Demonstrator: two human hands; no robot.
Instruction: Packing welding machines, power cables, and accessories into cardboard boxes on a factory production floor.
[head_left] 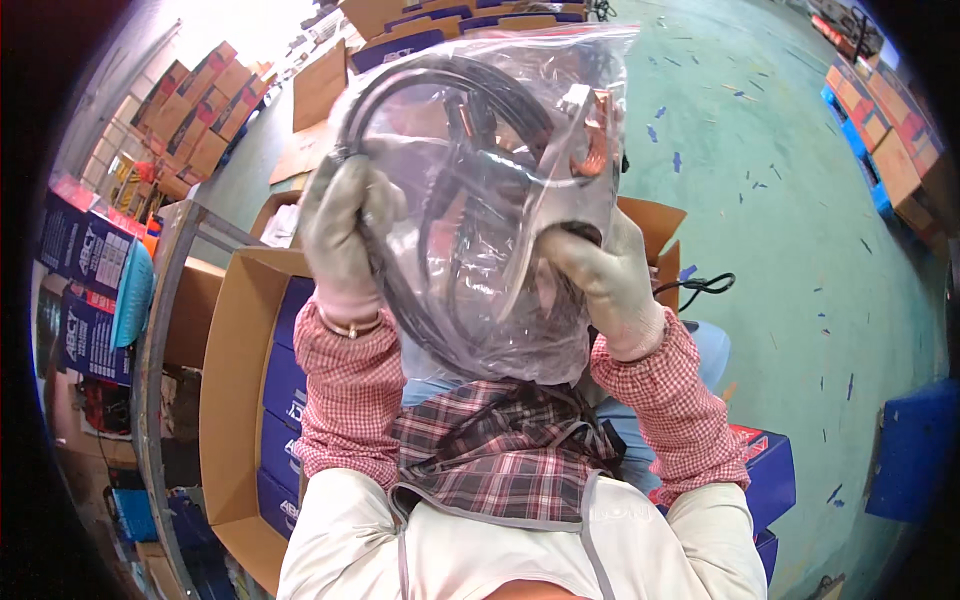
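A clear plastic bag [490,290] is held up in front of me between both hands. Inside it lie a coiled thick black cable [365,105] and a metal clamp with copper-coloured jaws [592,145]. My left hand [345,225], in a pale work glove, is closed around the bag's left side, against the cable coil. On the right side my right hand [605,280], gloved too, grips the bag by the clamp's lower end, thumb over the plastic. Glare and folds in the plastic blur the other contents.
An open carton [230,400] with several blue boxes [278,440] stands at my left, beside a metal rack [150,390]. More blue boxes [770,480] are at my right. A thin black cable loop [712,285] sticks out past my right hand. Blue scraps litter the green floor [780,250].
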